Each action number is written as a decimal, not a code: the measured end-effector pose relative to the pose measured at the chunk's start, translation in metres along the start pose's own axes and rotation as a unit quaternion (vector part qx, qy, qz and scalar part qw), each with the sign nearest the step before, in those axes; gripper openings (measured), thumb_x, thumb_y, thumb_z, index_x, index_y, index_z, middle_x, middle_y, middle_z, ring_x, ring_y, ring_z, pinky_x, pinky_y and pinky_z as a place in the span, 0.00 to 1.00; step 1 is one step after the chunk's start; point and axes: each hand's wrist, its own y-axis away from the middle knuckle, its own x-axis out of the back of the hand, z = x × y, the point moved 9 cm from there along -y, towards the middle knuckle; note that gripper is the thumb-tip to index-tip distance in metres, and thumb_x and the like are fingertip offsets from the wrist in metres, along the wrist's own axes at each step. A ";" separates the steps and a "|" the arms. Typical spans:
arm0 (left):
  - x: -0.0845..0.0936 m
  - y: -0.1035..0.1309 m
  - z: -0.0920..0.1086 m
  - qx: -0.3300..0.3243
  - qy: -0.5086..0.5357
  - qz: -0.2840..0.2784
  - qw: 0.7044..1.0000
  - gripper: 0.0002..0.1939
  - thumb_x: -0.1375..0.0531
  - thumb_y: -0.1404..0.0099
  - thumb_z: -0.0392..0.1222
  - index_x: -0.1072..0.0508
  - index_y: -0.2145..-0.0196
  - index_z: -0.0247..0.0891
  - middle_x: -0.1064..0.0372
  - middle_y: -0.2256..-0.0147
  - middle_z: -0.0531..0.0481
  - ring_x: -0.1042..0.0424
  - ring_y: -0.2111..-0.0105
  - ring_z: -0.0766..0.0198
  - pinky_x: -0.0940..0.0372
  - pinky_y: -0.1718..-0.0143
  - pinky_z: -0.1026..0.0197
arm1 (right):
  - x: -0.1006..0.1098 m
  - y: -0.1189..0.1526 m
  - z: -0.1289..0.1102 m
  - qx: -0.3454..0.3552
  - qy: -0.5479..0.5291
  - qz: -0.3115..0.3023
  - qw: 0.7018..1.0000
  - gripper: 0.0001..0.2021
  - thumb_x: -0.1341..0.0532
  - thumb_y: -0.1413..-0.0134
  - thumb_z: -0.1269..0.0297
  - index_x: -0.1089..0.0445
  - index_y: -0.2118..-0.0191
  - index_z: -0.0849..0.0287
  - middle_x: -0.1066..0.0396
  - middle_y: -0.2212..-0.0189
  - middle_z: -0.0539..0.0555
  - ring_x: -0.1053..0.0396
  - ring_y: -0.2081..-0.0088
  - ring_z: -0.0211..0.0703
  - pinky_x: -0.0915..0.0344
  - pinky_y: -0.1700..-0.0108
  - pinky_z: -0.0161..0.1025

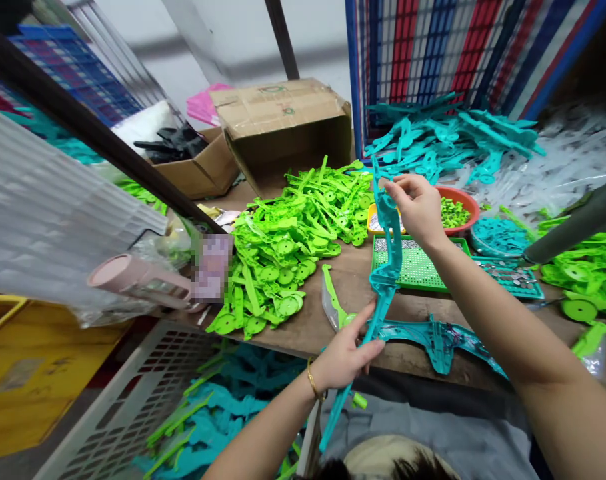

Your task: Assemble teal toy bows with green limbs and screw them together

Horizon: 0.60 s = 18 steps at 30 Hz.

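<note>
A long teal plastic piece (389, 250) is held upright and slightly tilted over the table's front edge. Fingers of my left hand (345, 353) wrap round its lower part. Higher up, my right hand (417, 205) pinches at its upper section, where a small pale disc shows at the fingertips. A second teal piece (437, 337) lies on the table beneath, with thin wires on it. Beside my left hand rests a green piece with a clear part (335, 300).
Green parts (283, 247) are heaped left of centre, before a cardboard box (283, 123). Behind lie teal parts (433, 137). Right of centre are a green tray (417, 263), a red bowl (473, 200) and a teal tray (513, 290). A white crate (117, 407) stands lower left.
</note>
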 end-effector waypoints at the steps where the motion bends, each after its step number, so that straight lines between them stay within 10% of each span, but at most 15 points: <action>1: 0.001 0.000 -0.002 0.013 0.027 -0.004 1.000 0.52 0.35 0.38 0.53 0.60 0.28 0.43 0.33 0.72 0.55 0.35 0.82 0.71 0.43 0.84 0.71 | -0.002 -0.001 0.003 -0.019 -0.016 -0.014 1.000 0.24 0.35 0.54 0.37 0.32 0.73 0.55 0.28 0.65 0.54 0.30 0.59 0.44 0.33 0.51 0.47; 5: 0.005 0.002 -0.008 0.057 0.153 -0.044 0.986 0.60 0.34 0.41 0.52 0.75 0.29 0.47 0.31 0.72 0.55 0.30 0.81 0.67 0.43 0.86 0.71 | -0.007 -0.001 0.023 -0.144 -0.114 -0.089 0.979 0.30 0.34 0.61 0.32 0.34 0.66 0.54 0.29 0.63 0.53 0.30 0.57 0.44 0.30 0.57 0.45; 18: -0.010 0.012 -0.016 0.085 0.207 -0.107 0.969 0.54 0.33 0.41 0.49 0.63 0.29 0.50 0.30 0.71 0.54 0.29 0.80 0.69 0.43 0.84 0.73 | -0.010 0.015 0.025 -0.265 -0.276 -0.219 0.898 0.36 0.26 0.76 0.36 0.31 0.60 0.52 0.24 0.64 0.53 0.24 0.59 0.53 0.25 0.63 0.51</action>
